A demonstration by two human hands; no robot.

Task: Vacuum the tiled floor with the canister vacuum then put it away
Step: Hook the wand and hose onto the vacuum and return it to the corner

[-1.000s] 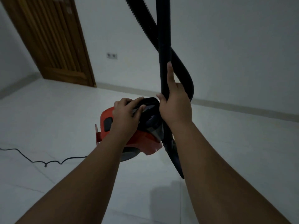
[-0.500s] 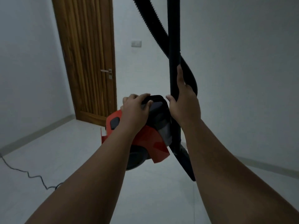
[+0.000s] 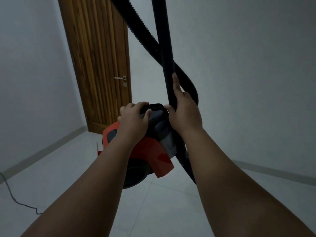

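A red and black canister vacuum hangs in the air above the white tiled floor. My left hand grips its black carry handle from above. My right hand grips the black rigid wand, which stands nearly upright in front of me. The ribbed black hose crosses behind the wand and loops down behind my right hand. The wand's lower end runs down past the vacuum's right side.
A closed wooden door with a metal lever handle stands ahead on the left. White walls meet at the corner. The black power cord trails over the floor at the lower left. A grey skirting runs along the walls.
The view has swung left and upward, so the door stands nearer the middle and closer. Both hands keep the same hold on the handle and the wand.
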